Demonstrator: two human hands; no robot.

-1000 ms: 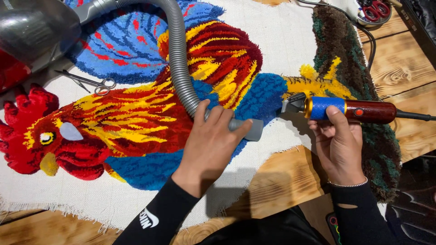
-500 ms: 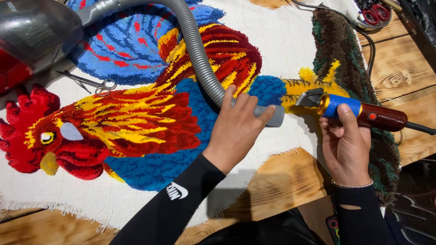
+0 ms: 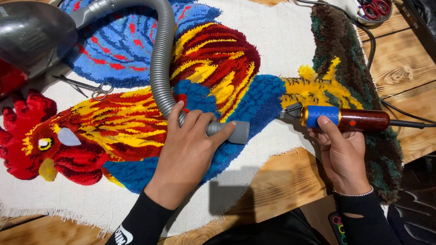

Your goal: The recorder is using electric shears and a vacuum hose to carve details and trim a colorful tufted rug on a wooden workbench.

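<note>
My left hand (image 3: 188, 147) is wrapped around the grey vacuum hose (image 3: 160, 59) near its nozzle (image 3: 229, 130), which rests on the blue tuft of the rooster rug (image 3: 136, 113). My right hand (image 3: 340, 152) grips the electric trimmer (image 3: 340, 118), its head at the yellow leg. Small scissors (image 3: 86, 87) lie on the rug beside the vacuum body (image 3: 32, 36).

Bright, hard daylight is falling across my work; my left hand (image 3: 190, 149) is casting a crisp shadow below itself, and everything is staying sharp.
</note>
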